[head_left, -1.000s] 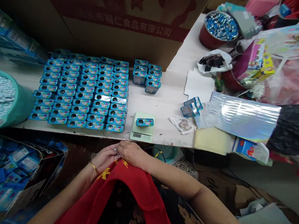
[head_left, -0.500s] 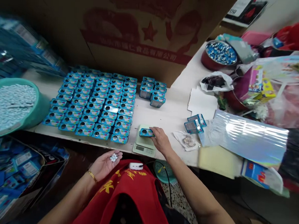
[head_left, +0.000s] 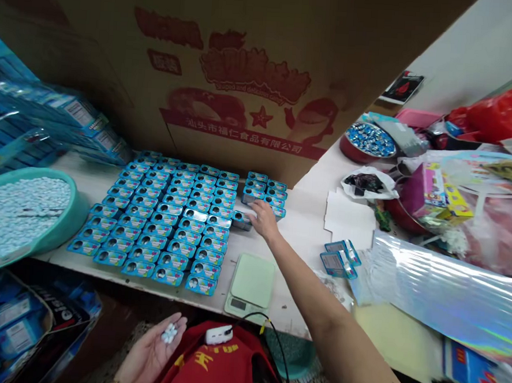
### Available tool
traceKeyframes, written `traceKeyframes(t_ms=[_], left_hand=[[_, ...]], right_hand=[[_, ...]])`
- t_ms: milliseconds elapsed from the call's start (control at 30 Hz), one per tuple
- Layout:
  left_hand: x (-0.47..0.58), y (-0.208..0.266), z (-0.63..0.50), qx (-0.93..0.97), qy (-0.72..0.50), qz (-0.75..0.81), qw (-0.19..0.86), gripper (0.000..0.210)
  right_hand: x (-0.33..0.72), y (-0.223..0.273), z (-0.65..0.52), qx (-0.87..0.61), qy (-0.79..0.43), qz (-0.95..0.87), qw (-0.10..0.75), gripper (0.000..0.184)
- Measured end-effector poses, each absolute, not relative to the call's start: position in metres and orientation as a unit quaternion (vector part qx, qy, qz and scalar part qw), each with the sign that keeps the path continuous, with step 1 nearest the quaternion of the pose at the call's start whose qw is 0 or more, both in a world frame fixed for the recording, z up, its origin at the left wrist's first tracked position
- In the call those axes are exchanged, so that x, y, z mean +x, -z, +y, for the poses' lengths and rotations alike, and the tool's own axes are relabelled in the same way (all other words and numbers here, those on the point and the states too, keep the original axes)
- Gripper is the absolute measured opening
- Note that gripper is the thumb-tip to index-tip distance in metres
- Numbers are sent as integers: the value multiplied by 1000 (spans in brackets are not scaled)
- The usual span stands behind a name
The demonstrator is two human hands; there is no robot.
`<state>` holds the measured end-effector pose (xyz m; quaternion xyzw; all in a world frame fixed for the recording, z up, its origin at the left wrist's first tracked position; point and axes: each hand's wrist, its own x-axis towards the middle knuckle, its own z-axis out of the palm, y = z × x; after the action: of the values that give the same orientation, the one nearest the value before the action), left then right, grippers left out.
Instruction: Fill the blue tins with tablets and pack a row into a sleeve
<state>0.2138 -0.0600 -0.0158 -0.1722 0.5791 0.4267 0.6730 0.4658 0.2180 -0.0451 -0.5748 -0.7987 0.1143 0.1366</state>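
My left hand [head_left: 153, 347] is palm up near the table's front edge, cupping a small pile of white candies [head_left: 169, 333]. My right hand [head_left: 263, 220] is stretched over the table, its fingers closed on a small blue tin [head_left: 242, 221]. That tin is just in front of a small group of similar blue tins [head_left: 275, 194], close to the right side of the big block of tins [head_left: 168, 209] standing in rows. Nearer me lies a pale green kitchen scale [head_left: 253, 281] with nothing on its plate.
A teal basin [head_left: 78, 218] full of pale candies stands at the left. Behind the tins rises a large cardboard carton [head_left: 243, 115]. Two blue packs [head_left: 338, 260], silvery film [head_left: 432, 295] and a red bowl of wrapped sweets [head_left: 358, 154] lie to the right.
My right hand has lifted the tin off the scale and carried it forward to the small group of tins. My left hand still cups the candies. The view has tilted up.
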Motion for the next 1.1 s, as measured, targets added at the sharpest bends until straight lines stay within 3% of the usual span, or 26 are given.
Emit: traceKeyframes(t_ms=[133,267,500,633,833,933,1100], left_hand=[[214,17,-60,-195,-426,589,659,48],[215,16,-56,-194,-431,581,662,44],[213,16,-48,-152,-424,559,696,25],[222,18,-44,-127,-401,527,739,18],[238,15,-39,-99,-369,497,779,15],[242,13,-39,-97,-362,501,780,16],[244,13,-42,-91,-363,495,784,19]], right_hand=[[457,37,256,-604,-29,-792,84,24],[442,34,275,-578,7,-815,27,26],[485,-37,202,-490,91,-864,74,24],[506,-59,121,-451,28,-891,27,22],[488,-7,47,-432,-65,-898,-44,17],[489,8,39,-447,-108,-888,6,17],[531,5,34,-550,-163,-800,179,25]])
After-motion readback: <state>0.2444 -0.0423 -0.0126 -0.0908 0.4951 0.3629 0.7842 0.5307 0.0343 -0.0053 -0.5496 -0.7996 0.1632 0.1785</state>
